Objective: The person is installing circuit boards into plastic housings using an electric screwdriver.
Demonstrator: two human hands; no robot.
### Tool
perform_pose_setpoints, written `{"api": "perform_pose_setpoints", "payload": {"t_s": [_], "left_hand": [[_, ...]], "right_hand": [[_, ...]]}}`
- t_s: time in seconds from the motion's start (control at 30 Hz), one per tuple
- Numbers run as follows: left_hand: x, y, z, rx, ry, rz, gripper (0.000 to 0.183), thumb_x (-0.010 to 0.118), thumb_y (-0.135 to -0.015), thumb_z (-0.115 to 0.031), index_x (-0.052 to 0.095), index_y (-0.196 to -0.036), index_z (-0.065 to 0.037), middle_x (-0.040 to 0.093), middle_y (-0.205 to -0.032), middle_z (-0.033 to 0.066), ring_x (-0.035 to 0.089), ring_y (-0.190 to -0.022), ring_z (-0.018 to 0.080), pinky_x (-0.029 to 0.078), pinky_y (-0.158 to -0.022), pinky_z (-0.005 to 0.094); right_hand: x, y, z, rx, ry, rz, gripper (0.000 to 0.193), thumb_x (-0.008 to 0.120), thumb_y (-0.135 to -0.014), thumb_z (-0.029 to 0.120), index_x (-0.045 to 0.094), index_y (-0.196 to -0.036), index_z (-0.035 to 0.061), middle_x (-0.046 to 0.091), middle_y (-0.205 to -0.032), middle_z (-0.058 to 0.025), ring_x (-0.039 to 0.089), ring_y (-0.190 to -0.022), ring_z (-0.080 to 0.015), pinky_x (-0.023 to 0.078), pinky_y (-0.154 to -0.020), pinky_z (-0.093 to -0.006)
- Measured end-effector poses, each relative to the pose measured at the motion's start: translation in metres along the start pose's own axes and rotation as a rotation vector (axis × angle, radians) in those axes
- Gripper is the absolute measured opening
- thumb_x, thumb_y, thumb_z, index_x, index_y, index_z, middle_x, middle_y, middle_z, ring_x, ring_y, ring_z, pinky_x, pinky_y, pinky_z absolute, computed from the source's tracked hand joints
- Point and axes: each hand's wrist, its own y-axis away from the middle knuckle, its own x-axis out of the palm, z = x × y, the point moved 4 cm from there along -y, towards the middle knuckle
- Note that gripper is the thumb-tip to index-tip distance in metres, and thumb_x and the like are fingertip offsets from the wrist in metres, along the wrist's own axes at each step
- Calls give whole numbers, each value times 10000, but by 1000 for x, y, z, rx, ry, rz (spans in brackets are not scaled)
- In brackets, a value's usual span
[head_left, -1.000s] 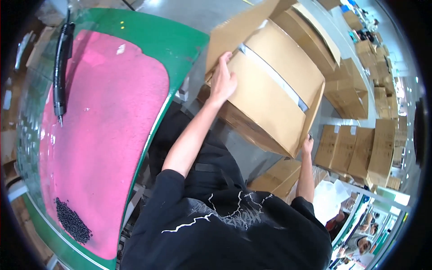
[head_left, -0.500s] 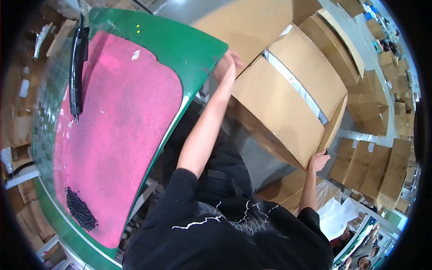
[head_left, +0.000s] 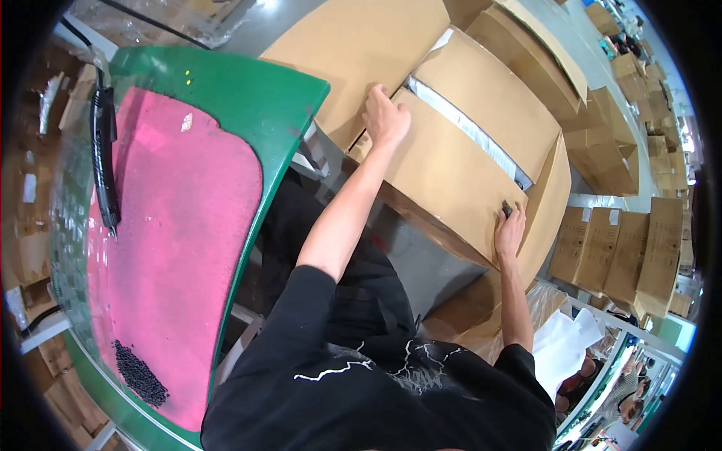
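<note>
A large cardboard box (head_left: 459,177) stands to the right of the green table, its top flaps folded inward with a gap between them. Through that gap a pale strip (head_left: 470,124) shows. My left hand (head_left: 387,119) lies on the box's left end, by the seam between the near flap and the raised left flap (head_left: 368,45); its fingers are loosely bent and hold nothing I can see. At the near right corner my right hand (head_left: 510,231) rests on the near flap, pinching a small black object (head_left: 507,210) whose kind I cannot make out.
On my left, the green table (head_left: 278,86) carries a pink mat (head_left: 180,218), a heap of small black pieces (head_left: 139,373) and a hanging black electric screwdriver (head_left: 104,158). More cardboard boxes (head_left: 609,252) stand at the right. White sheeting (head_left: 564,346) lies near a rack.
My left hand has moved from beside the table corner onto the box top. My right hand has shifted from the right flap's outer edge onto the near flap, and the right flap stands more outward.
</note>
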Motion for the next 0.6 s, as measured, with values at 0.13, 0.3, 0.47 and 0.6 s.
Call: {"api": "perform_pose_setpoints", "payload": {"t_s": [0.13,0.3,0.47,0.6], "left_hand": [[-24,20,-24,294,-316,-149,689,651,-772,-164,338,-1355,32,326,-1443,241,282,-1356,407,246,-1086,536],[-53,-11,9,363,-762,-216,843,715,-756,-323,346,-1421,41,272,-1526,240,216,-1430,416,229,-1140,510],[-37,-20,46,-47,-716,156,688,591,-840,-562,597,-1233,2,623,-1216,222,581,-1162,352,466,-972,443],[-30,-22,42,-38,-638,368,592,530,-898,-471,589,-1234,13,648,-1133,248,582,-1157,356,450,-981,478]], "right_hand": [[36,-25,-10,148,-332,66,443,531,-966,210,447,-1299,-70,492,-1331,-262,465,-1242,-397,383,-1032,-448],[62,-67,-7,249,-283,103,510,503,-977,245,396,-1362,-72,486,-1357,-250,444,-1280,-380,344,-1074,-430],[72,-70,-10,290,-251,86,531,492,-977,287,405,-1363,-67,488,-1365,-241,442,-1290,-373,329,-1090,-435],[69,-76,-19,308,-272,108,484,506,-966,312,463,-1313,-23,520,-1323,-227,473,-1252,-374,358,-1050,-451]]}}
